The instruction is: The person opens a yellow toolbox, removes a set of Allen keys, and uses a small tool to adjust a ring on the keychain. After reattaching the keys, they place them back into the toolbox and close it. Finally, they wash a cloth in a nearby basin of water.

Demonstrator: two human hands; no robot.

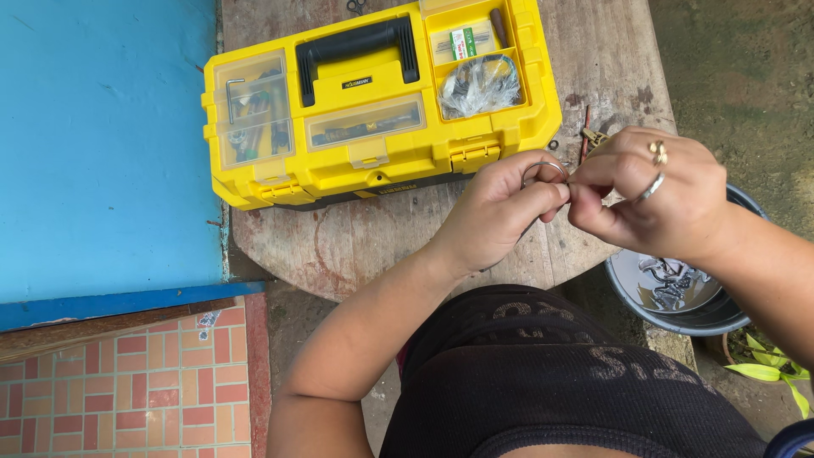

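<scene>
Worn wood table (356,246) w/ yellow toolbox (381,102) — both hands' fingers (555,193) pinching wire ring (543,170).

Yellow toolbox (373,127), black handle (356,44), blue wall (102,144)

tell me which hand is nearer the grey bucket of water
Right. The right hand is directly above the grey bucket, while the left hand is further left over the wooden table.

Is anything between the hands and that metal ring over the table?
Nothing visible: the left hand and right hand both pinch the metal ring directly. The yellow toolbox sits apart, farther up the table.
</scene>
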